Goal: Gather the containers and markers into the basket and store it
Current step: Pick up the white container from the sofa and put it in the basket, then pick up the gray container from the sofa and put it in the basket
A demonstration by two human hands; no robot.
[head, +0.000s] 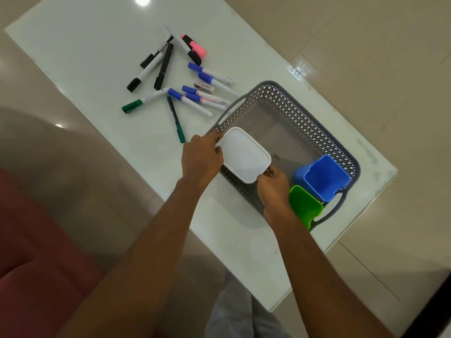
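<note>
I see the grey perforated basket (pixel 302 118) on the pale glass table (pixel 85 57), with a blue container (pixel 325 178) and a green container (pixel 305 204) standing at its near-right end, both seemingly empty. My left hand (pixel 201 159) and right hand (pixel 274 189) grip opposite edges of a white container (pixel 244 154) over the basket's near-left rim. Markers (pixel 180 81) lie scattered on the table beyond, above a beige tiled floor (pixel 378 45).
</note>
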